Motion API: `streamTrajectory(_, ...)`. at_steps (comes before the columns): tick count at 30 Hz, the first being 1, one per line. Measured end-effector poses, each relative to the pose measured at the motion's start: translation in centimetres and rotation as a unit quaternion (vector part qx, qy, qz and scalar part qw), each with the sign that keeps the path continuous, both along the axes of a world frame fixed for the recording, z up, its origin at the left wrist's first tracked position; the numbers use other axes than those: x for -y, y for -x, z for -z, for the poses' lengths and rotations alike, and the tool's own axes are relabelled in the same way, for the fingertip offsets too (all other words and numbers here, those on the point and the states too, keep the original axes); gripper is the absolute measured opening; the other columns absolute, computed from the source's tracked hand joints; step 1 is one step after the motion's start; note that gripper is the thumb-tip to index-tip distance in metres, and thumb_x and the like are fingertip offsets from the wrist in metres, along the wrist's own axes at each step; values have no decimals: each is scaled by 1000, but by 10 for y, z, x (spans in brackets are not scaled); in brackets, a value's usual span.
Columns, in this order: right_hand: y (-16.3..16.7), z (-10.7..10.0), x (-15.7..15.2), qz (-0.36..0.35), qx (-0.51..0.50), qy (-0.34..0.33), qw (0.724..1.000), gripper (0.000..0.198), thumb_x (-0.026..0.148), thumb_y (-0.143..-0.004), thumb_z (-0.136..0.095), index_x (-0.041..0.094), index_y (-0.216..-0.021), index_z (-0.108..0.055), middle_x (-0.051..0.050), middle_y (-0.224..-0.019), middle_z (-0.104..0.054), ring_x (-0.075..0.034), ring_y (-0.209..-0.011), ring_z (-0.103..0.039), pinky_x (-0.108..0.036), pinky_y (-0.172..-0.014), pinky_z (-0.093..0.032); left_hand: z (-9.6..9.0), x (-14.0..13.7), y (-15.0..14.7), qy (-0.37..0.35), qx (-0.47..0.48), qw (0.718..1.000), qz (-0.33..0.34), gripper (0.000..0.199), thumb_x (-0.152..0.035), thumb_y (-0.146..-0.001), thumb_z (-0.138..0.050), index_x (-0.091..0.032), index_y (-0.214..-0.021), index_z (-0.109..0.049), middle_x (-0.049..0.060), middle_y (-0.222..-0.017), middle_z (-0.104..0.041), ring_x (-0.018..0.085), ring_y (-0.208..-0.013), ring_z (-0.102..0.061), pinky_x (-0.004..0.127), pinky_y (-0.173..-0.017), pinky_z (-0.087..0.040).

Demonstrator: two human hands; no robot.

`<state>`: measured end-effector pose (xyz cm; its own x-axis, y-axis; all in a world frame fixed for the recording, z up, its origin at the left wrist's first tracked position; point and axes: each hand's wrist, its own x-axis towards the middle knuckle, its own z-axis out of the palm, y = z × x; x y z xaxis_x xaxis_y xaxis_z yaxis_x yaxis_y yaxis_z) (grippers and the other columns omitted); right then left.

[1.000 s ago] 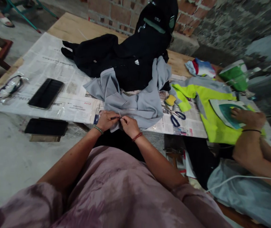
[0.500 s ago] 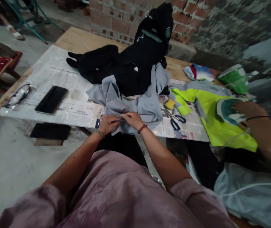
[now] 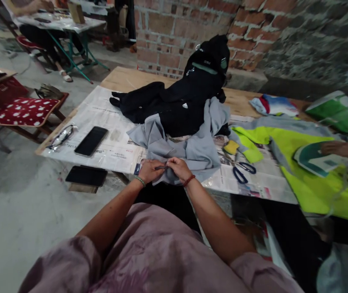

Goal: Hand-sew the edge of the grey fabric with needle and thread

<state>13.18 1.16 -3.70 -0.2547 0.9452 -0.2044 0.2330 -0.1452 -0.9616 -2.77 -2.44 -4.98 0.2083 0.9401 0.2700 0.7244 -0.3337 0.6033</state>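
A grey garment [image 3: 203,150] lies crumpled at the table's front edge. My left hand [image 3: 149,171] is closed on its near edge. Close beside it, my right hand [image 3: 179,169] pinches the same cloth, fingertips almost meeting the left ones. Something thin and dark shows between the fingertips; it is too small to name. Behind the grey cloth lies a heap of black clothing [image 3: 174,108]. Scissors with dark blue handles [image 3: 240,174] rest on the newspaper to the right, near a yellow patch of cloth [image 3: 231,147].
Newspaper under plastic [image 3: 116,156] covers the table. At left are a phone [image 3: 91,141] and glasses [image 3: 62,137]; another dark phone-like slab [image 3: 86,176] sits lower. On the right, a co-worker's hand holds an iron [image 3: 314,158] on a yellow-green garment [image 3: 317,187]. A brick wall [image 3: 162,40] stands behind.
The view has tilted up and turned left, so more of the room shows. Both my hands stay at the grey garment's edge. The co-worker's iron has shifted slightly over the yellow-green garment.
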Motion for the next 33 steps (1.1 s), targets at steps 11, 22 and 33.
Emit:
streamTrajectory(11, 1, 7, 1, 57, -38, 2, 998, 14, 31, -69, -51, 17, -72, -51, 1, -65, -61, -10, -62, -54, -20, -63, -42, 2, -3, 1, -8, 78, 997, -13, 11, -27, -75, -61, -20, -76, -70, -1, -73, -70, 12, -66, -62, 23, -68, -48)
streamTrajectory(22, 16, 13, 0, 171, -36, -3, 985, 5, 23, -68, -47, 18, -69, -47, 1, -62, -58, -10, -63, -56, -21, -65, -44, 5, -6, 1, -8, 69, 998, 1, 11, -22, -78, -59, -19, -78, -69, 0, -75, -70, 12, -70, -62, 23, -69, -46)
streamTrajectory(33, -3, -12, -18, 264, -147, 25, 953, 6, 15, -70, -49, 17, -71, -43, 7, -53, -54, -6, -47, -49, -17, -52, -41, 8, -3, 1, -26, 61, 998, 5, 9, -22, -77, -62, -18, -75, -69, -1, -72, -69, 12, -68, -61, 22, -68, -44)
